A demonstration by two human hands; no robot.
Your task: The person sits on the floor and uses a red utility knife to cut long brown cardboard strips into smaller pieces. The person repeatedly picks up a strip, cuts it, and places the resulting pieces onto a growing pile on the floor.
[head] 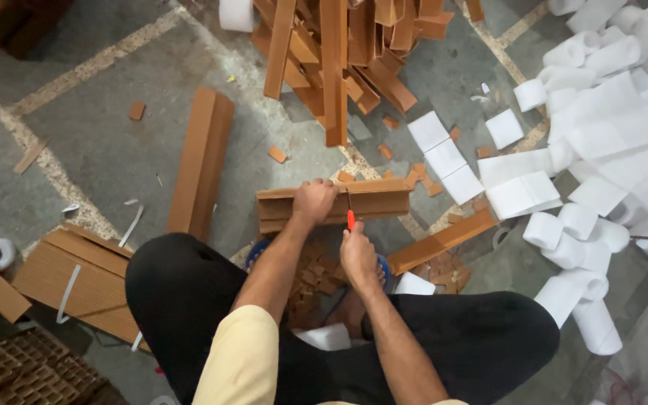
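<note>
Above the grey floor (114, 150), between the knees: left hand (313, 201) reaching forward, arm outstretched, clamping down on the brown corrugated block (373, 199). Right hand (358, 255) gripping the orange-handled cutter (351, 217), blade pressing into the block's near face. Brown offcuts (316, 274) lying beneath.

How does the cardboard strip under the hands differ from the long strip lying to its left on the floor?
The held strip lies crosswise in front of the person; the long strip runs lengthwise, away from them. The held strip is pinned by the left hand while the right hand puts an orange-handled knife to it; the long strip lies untouched. Both are brown angled cardboard.
</note>
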